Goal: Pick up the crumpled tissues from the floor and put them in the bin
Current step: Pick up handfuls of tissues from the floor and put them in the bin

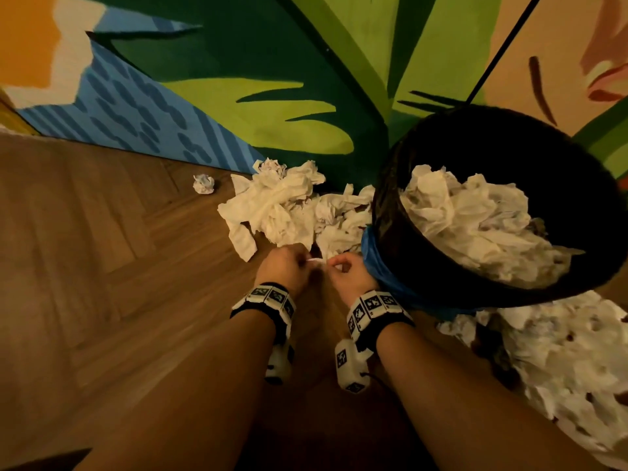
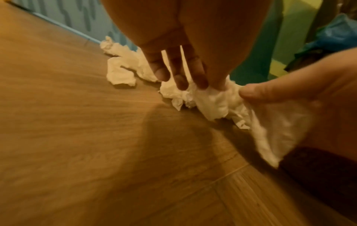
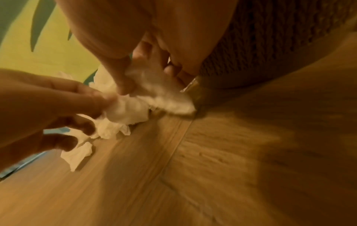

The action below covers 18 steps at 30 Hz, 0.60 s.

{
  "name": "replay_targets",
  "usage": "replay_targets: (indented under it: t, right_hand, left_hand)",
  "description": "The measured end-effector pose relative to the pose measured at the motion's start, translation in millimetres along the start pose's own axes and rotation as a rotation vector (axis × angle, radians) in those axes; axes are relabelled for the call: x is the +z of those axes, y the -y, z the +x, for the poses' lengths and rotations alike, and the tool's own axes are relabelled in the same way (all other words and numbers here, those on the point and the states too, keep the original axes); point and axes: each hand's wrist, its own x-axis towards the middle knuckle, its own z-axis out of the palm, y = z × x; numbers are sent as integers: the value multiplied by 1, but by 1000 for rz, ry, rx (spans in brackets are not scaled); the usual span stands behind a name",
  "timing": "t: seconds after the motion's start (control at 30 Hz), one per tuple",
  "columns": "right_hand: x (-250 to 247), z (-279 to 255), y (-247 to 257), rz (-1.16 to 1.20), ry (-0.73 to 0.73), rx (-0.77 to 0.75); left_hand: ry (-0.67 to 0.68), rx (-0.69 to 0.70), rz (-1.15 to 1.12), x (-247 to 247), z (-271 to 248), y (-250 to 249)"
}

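Observation:
A heap of crumpled white tissues (image 1: pixel 282 202) lies on the wood floor against the painted wall, left of the black bin (image 1: pixel 560 147). The bin has a blue liner (image 1: pixel 377 263) and is heaped with tissues (image 1: pixel 475 219). My hands are low at the near edge of the heap, close together. My left hand (image 1: pixel 304 263) and right hand (image 1: pixel 334 265) both pinch one tissue (image 1: pixel 315 262) stretched between them. In the left wrist view my left fingers (image 2: pixel 181 81) press into this tissue (image 2: pixel 212 102). In the right wrist view my right fingers (image 3: pixel 123 85) pinch it (image 3: pixel 135 107).
One small crumpled ball (image 1: pixel 204 184) lies apart on the floor to the left of the heap. More white tissues (image 1: pixel 560 351) are piled on the floor at the near right of the bin. The colourful wall (image 1: pixel 272 113) stands right behind the heap.

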Motion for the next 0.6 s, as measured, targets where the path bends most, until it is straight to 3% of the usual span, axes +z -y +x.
replay_targets:
  t: [0.13,0.3,0.47,0.6]
  right_hand:
    - [5,-8,-8,7,24,29]
    - [8,-8,-11,-33,-11,25]
    - [8,-14,-20,-199,-20,10]
    - [8,-19,-14,-159,-67,-52]
  left_hand:
    - [-199,-1,-221,3,-11,9]
    - [-351,-255,-463,0,-17,19]
    - [-375,-293,-485,2,-20,27]
    - [-285,-230,-349,2,-25,28]
